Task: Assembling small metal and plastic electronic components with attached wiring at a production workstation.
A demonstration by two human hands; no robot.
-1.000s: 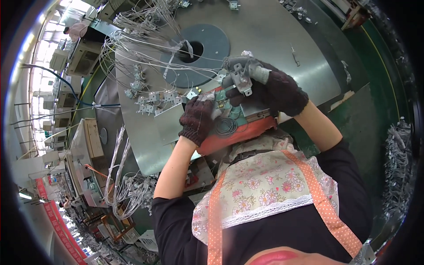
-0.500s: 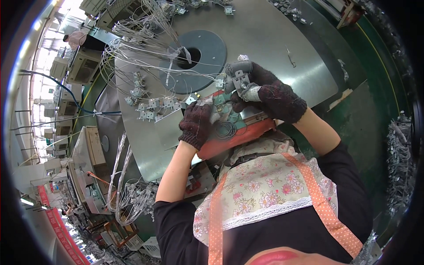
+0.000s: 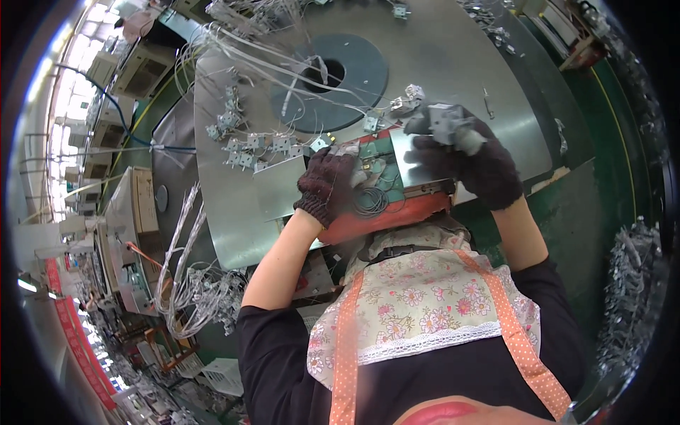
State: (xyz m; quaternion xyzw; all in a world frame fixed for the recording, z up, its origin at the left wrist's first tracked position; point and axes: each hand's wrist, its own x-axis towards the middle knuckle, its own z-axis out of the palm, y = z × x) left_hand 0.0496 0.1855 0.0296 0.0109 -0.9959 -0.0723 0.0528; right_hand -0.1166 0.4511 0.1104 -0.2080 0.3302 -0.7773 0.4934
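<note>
My left hand (image 3: 328, 178), in a dark knitted glove with pale wrapped fingertips, rests at the left side of a green board (image 3: 384, 164) on a red-edged fixture (image 3: 393, 216). Its fingers are closed at the board's edge; what they pinch, if anything, is hidden. A coil of thin grey cable (image 3: 370, 202) lies near its thumb. To the right of the board, my gloved right hand (image 3: 485, 164) is raised and blurred, its fingers closed around a small square metal housing (image 3: 446, 122). Beyond the fixture, another small metal housing (image 3: 372, 122) sits on a white cable.
A grey disc (image 3: 372, 64) with a central hole is set in the metal tabletop (image 3: 439, 49), white cables (image 3: 262, 57) running over it. Several metal housings (image 3: 244, 150) cluster at left. A slim tool (image 3: 489, 103) lies at right. Bundled cables (image 3: 173, 283) hang left of the table.
My right hand has moved right, away from the board, carrying the metal housing. My left hand stays by the board's left edge. The whole view has shifted slightly.
</note>
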